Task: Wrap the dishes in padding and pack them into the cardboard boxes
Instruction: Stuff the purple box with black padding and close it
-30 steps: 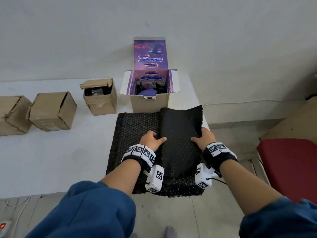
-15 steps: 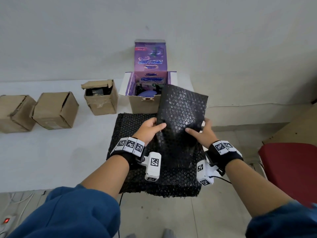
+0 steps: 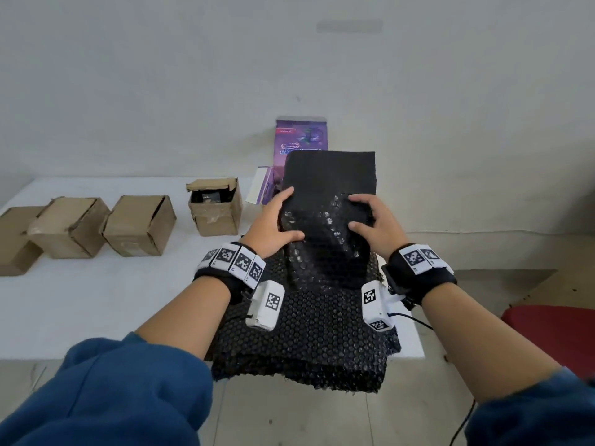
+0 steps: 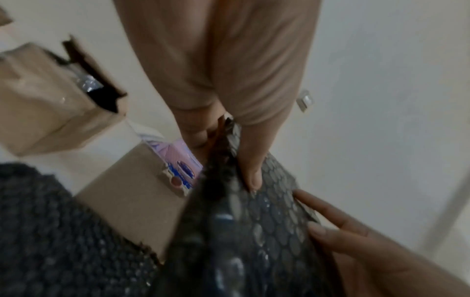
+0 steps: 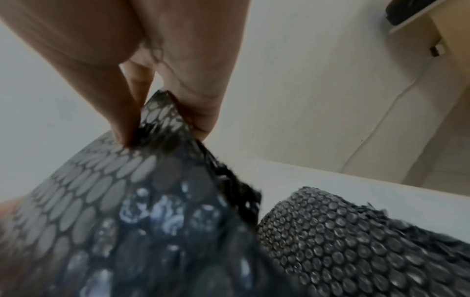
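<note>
White wall [image 3: 193, 75] filled the background, and a white table [image 3: 96, 294] ran along its foot. On the table's near right edge lay a stack of black bubble wrap [image 3: 309, 342], slightly overhanging the front. At about 10 o'clock from that stack stood three brown cardboard boxes [image 3: 138, 225] in a row, the nearest one [image 3: 215, 209] open with something dark inside. At 12 o'clock from the stack sat the purple-printed box [image 3: 301, 136], flaps open, mostly hidden.

Hiding it was a single lifted sheet of bubble wrap [image 3: 331, 194], held up off the stack with its long axis running from 6 to 12 o'clock, far edge raised toward the wall. The left hand [image 3: 273, 225] pinched the sheet's left edge, thumb on the near face and fingers curled behind; the left wrist view showed that thumb [image 4: 250, 170] flat on the bubbles. The right hand [image 3: 375, 226] pinched the right edge likewise. Both hands sat about level, equally near.

No dish was visible. Judging by this, the sheet was being taken as padding, and the dishes likely waited in the purple-printed box, straight ahead behind the sheet.
</note>
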A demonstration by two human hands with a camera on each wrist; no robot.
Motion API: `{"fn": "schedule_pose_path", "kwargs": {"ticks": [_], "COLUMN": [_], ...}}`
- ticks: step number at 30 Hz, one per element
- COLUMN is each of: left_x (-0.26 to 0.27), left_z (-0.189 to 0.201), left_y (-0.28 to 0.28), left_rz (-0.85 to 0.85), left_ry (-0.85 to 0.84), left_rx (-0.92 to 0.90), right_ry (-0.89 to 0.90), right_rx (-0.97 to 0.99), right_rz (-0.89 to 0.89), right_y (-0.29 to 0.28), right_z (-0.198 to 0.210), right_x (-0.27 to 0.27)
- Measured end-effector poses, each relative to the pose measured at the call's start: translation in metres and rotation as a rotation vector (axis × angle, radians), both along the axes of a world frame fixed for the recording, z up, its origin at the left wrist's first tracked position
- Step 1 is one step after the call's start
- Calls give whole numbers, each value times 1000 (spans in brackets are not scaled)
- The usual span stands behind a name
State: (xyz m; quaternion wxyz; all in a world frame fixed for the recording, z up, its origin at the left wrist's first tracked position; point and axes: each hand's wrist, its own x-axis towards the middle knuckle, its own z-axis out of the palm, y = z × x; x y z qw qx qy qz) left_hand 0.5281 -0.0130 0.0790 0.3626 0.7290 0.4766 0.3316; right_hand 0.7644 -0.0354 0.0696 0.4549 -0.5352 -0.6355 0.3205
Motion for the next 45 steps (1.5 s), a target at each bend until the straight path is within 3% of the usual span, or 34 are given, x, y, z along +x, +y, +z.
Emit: {"fn": "schedule_pose_path", "kwargs": {"ticks": [2, 4, 12, 15, 19, 24, 28, 31, 34, 37, 45], "left_x": [-10, -19, -54, -65, -73, -74, -64, -55, -50, -43, -41], "left_z": [9, 17, 35, 35, 40, 32, 23, 13, 2, -6, -45], "left_y": [2, 6, 53, 80, 108, 145, 166, 181, 199, 212, 237], "left_rz": [6, 23, 98, 109, 38, 105, 202, 162, 113, 124, -20], "left_ry": [208, 315, 296, 209, -24, -109, -256, -279, -134, -7, 589], "left_rx": [35, 61, 246, 190, -11, -53, -115, -117, -24, 93, 273], "right_ry": [-58, -98, -258, -221, -67, 146, 82, -99, -269, -425, -846], "right_rx": [-44, -82, 24, 53, -77, -128, -118, -32, -3, -103, -326], "right_rz": [24, 37, -23, -65, -89, -158, -220, -353, -393, -387, -150], "right_y": [7, 13, 42, 62, 91, 116, 135, 156, 181, 205, 227], "right_z": [7, 12, 32, 36, 43, 41, 31, 29, 23, 12, -6], "right_x": [-4, -8, -32, -42, -55, -70, -74, -73, -63, -57, -67]}}
